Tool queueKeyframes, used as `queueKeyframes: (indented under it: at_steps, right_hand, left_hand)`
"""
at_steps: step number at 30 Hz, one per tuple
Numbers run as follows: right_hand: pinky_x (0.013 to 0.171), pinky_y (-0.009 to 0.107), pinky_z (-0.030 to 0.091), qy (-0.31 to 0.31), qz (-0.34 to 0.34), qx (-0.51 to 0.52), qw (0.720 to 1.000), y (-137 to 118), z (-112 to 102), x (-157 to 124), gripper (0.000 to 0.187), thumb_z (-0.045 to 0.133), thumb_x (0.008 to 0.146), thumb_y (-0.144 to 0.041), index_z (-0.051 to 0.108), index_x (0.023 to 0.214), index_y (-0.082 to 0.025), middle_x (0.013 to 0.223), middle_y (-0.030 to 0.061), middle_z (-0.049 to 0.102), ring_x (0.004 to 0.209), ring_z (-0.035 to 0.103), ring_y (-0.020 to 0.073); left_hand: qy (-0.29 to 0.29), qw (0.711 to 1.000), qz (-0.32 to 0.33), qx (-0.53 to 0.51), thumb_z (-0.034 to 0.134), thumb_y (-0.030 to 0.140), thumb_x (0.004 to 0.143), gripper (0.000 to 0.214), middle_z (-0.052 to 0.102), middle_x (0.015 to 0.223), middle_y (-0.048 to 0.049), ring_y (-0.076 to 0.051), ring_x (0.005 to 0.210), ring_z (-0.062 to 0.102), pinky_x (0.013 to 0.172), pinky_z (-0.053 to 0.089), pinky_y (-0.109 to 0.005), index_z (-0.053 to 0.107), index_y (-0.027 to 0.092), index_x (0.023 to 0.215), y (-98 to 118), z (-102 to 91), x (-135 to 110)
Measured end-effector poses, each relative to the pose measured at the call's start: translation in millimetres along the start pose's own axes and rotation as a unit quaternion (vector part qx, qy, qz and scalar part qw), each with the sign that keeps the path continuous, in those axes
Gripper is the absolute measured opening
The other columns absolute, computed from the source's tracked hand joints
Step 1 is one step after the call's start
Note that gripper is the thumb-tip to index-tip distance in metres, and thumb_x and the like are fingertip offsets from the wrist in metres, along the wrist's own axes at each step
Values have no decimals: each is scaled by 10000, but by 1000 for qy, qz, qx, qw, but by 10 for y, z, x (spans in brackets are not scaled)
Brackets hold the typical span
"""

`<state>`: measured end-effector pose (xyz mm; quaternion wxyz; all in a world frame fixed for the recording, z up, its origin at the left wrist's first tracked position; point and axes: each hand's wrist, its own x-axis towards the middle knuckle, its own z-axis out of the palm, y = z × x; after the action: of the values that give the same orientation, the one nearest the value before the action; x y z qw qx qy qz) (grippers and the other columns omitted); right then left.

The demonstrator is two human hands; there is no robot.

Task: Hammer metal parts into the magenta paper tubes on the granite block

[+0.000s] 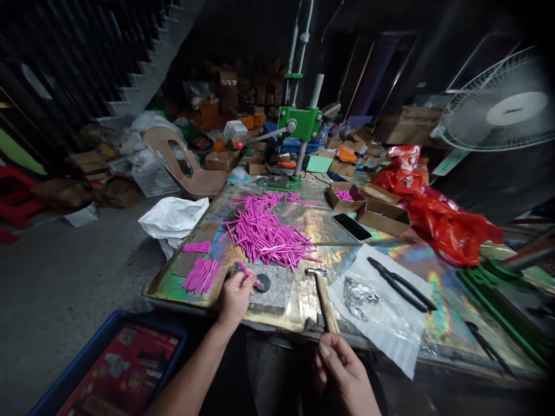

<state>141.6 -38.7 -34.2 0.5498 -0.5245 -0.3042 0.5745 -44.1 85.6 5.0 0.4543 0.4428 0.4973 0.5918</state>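
Note:
My left hand (235, 297) is closed round a pink stick (243, 269), its fingers over the near edge of a grey slab (274, 289). Just right of those fingers lies a round dark block (262, 283). At the table's front edge my right hand (340, 367) has thumb and fingers pressed together; what is between them, if anything, I cannot make out. A hammer (324, 300) rests beyond it, the handle's end against or just behind my fingertips. Behind the slab spreads a heap of pink sticks (271, 234). A neat row of pink sticks (202, 275) lies left of my left hand.
Pliers (401, 283) and a clear bag (364, 297) lie on a white sheet (407, 341) at right. Farther back are a phone (351, 226), small cartons (384, 216) and a green press (299, 124). A fan (511, 107) stands right, a blue crate (117, 315) lower left.

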Motion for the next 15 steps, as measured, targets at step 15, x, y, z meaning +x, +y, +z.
queueKeyframes:
  at_steps: [15]
  right_hand:
    - [413, 243, 328, 41, -45, -89, 994, -278, -104, 52, 324, 618, 664, -493, 482, 629, -201, 516, -35, 445, 432, 392, 114]
  left_hand:
    - [-31, 996, 48, 72, 573, 216, 670, 61, 568, 529, 20, -101, 425, 463, 437, 380, -197, 585, 191, 615, -53, -19, -5]
